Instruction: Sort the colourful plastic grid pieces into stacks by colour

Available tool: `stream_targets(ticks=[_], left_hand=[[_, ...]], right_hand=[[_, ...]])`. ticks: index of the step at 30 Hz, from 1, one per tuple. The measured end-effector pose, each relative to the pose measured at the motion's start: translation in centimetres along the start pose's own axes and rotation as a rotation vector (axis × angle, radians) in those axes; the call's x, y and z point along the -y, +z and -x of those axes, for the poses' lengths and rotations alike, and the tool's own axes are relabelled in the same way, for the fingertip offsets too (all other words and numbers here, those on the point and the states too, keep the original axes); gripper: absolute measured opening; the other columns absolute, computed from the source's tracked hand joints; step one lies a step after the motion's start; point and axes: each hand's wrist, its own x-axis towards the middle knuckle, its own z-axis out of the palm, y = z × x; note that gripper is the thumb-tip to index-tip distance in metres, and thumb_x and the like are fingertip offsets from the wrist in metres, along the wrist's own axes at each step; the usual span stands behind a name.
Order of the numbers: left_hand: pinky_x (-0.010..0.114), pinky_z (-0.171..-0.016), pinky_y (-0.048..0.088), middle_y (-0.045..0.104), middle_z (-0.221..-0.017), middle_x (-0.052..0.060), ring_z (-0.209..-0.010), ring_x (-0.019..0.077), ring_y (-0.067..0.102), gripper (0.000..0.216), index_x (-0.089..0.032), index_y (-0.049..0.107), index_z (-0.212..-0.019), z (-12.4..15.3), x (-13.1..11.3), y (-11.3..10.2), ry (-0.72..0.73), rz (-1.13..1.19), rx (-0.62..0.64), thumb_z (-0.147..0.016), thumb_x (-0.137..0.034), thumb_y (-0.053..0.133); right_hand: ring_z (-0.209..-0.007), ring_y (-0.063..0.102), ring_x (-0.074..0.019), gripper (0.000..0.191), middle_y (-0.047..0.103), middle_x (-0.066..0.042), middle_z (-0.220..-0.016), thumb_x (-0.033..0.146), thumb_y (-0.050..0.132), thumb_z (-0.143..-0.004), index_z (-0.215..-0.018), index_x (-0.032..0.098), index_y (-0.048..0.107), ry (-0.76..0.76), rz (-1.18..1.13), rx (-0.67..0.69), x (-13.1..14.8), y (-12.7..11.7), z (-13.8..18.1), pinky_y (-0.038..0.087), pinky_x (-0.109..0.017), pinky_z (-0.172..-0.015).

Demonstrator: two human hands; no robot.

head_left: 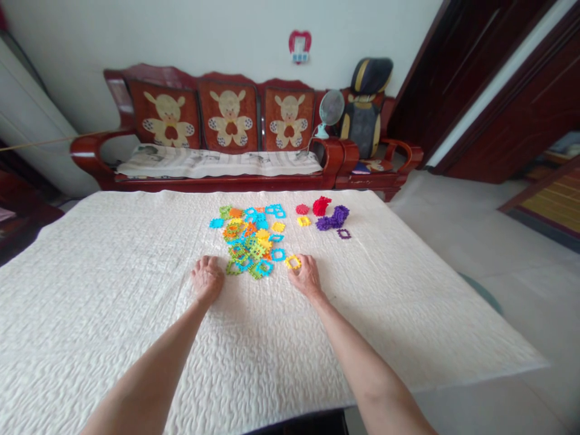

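Observation:
My right hand (308,277) pinches a yellow square frame piece with toothed edges (293,262), at the near right side of a mixed pile. The pile (251,241) holds several blue, green, orange and yellow interlocking plastic pieces. On the other side of it, my left hand (207,277) lies palm down on the cloth, fingers slightly bent and holding nothing. Beyond my right hand, red pieces (321,206) and purple pieces (333,219) stand grouped by colour. A single yellow piece (304,222) and a loose purple frame piece (344,234) lie near those groups.
A white quilted cover (113,302) spreads over the table. Behind it stands a red wooden sofa (217,183) with bear-patterned cushions. A small fan (332,109) sits by its right arm, beside a massage cushion (362,127) on a chair.

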Motion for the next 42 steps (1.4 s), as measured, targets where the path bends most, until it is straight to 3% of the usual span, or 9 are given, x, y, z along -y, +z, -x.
stream_targets(ticks=[8, 12, 15, 21, 25, 42], left_hand=[[0.051, -0.103, 0.040, 0.062, -0.131, 0.016, -0.122, 0.0348, 0.053, 0.043, -0.020, 0.065, -0.127, -5.1, 0.7, 0.5, -0.057, -0.008, -0.025, -0.096, -0.026, 0.035], [0.052, -0.103, 0.041, 0.061, -0.133, 0.015, -0.124, 0.0351, 0.051, 0.043, -0.020, 0.065, -0.125, -6.2, 1.0, 1.6, -0.049, -0.007, -0.033, -0.097, -0.028, 0.033], [0.049, -0.103, 0.041, 0.060, -0.134, 0.013, -0.125, 0.0327, 0.050, 0.042, -0.021, 0.063, -0.126, -6.3, 1.6, 2.3, -0.020, -0.014, -0.051, -0.098, -0.030, 0.034], [0.048, -0.098, 0.042, 0.060, -0.136, 0.012, -0.122, 0.0312, 0.051, 0.041, -0.019, 0.062, -0.126, -6.2, 2.4, 2.7, 0.021, -0.039, -0.064, -0.100, -0.030, 0.032], [0.047, -0.097, 0.043, 0.061, -0.135, 0.011, -0.121, 0.0306, 0.052, 0.041, -0.019, 0.062, -0.126, -6.4, 2.3, 2.9, 0.018, -0.062, -0.076, -0.101, -0.030, 0.031], [0.049, -0.098, 0.044, 0.061, -0.137, 0.010, -0.124, 0.0326, 0.053, 0.042, -0.020, 0.062, -0.126, -6.4, 2.1, 2.9, -0.002, -0.096, -0.077, -0.100, -0.031, 0.032]], right_hand=[[-0.108, 0.061, -0.0280, 0.040, 0.065, -0.010, -0.111, 0.028, 0.063, -0.078, -0.117, 0.022, 0.059, 0.044, -0.124, -0.106, -0.5, 0.1, 0.5, 0.052, -0.044, -0.098], [-0.102, 0.064, -0.0245, 0.039, 0.065, -0.009, -0.111, 0.029, 0.062, -0.079, -0.118, 0.023, 0.058, 0.057, -0.201, -0.164, -1.8, 0.7, -0.5, 0.055, -0.039, -0.089], [-0.101, 0.063, -0.0238, 0.039, 0.065, -0.009, -0.111, 0.030, 0.063, -0.079, -0.117, 0.023, 0.058, 0.072, -0.217, -0.208, -3.0, 1.8, -3.7, 0.055, -0.038, -0.087], [-0.107, 0.057, -0.0269, 0.038, 0.063, -0.011, -0.110, 0.026, 0.062, -0.076, -0.113, 0.019, 0.059, 0.103, -0.139, -0.334, -5.5, 4.9, -13.2, 0.049, -0.045, -0.099], [-0.108, 0.052, -0.0277, 0.035, 0.060, -0.012, -0.109, 0.024, 0.056, -0.080, -0.114, 0.017, 0.057, 0.093, -0.050, -0.334, -6.9, 6.2, -16.6, 0.046, -0.045, -0.100], [-0.114, 0.050, -0.0299, 0.042, 0.050, -0.015, -0.115, 0.017, 0.053, -0.077, -0.119, 0.015, 0.052, 0.180, 0.046, -0.341, -8.4, 7.7, -17.6, 0.043, -0.047, -0.107]])
